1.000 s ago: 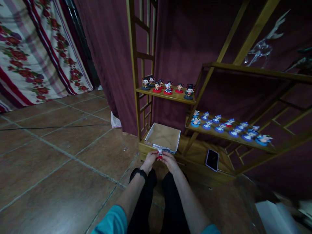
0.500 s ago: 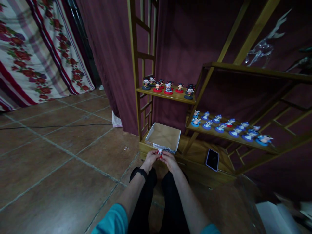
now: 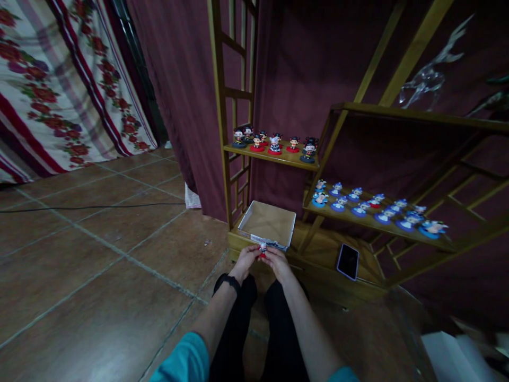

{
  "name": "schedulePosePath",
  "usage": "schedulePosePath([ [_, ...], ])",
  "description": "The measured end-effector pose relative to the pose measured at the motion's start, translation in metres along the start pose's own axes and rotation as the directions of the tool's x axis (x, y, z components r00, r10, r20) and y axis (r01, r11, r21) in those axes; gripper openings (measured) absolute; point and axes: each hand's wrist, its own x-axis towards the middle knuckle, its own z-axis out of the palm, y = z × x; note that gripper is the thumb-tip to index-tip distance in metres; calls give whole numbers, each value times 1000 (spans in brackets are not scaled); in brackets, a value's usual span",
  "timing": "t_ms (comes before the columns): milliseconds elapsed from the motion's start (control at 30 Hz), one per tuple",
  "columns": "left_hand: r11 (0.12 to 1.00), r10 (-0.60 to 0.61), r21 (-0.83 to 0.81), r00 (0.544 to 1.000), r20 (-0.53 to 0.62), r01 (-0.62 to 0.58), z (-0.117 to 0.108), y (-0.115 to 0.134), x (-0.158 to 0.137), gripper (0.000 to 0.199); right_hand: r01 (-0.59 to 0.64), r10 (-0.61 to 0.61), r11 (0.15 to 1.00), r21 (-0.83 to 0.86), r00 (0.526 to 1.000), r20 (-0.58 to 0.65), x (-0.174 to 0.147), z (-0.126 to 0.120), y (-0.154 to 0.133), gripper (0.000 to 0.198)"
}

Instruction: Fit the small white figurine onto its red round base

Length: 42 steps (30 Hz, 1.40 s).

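Between my two hands I hold a small figurine with a whitish head and a red base. My left hand grips it from the left, fingers closed. From the other side my right hand pinches it too. Both are just in front of a shallow cardboard box on the stand's bottom board. Above, several dark-haired figurines on red or black bases line the upper left shelf. One white-headed figurine stands among them.
Several blue-based figurines fill the lower right shelf. A phone lies on the bottom board. A clear deer ornament stands on the upper right shelf. A black cable crosses the tiled floor. A white box sits at lower right.
The figurine looks slightly turned between my fingers, and both hands stay in nearly the same place. The whole view has shifted a little.
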Motion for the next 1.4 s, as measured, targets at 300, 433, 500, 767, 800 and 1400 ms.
schedulePosePath([
  [300, 1000, -7, -24, 1000, 28, 8, -1, -1, 2, 25, -38, 39, 999, 16, 998, -40, -3, 4, -4, 26],
  [433, 999, -9, -33, 1000, 3, 9, -1, -1, 2, 23, -20, 21, 1000, 13, 999, -49, -2, 3, -3, 25],
  [500, 999, -3, -34, 1000, -12, 3, -1, -2, 2, 22, -13, 14, 1000, 13, 999, -48, -1, 3, -2, 26],
  [767, 1000, -10, -22, 999, -40, 9, -4, -6, 8, 18, -45, 46, 999, 20, 998, -46, 1, 3, -2, 26],
  [800, 1000, -11, -28, 999, -37, 10, -4, -6, 8, 18, -43, 44, 999, 24, 998, -44, 2, 3, -2, 26],
  [1400, 996, 79, 32, 997, -9, -79, 1, 0, -1, 22, -3, 4, 1000, 25, 999, -41, 3, 5, 3, 26],
])
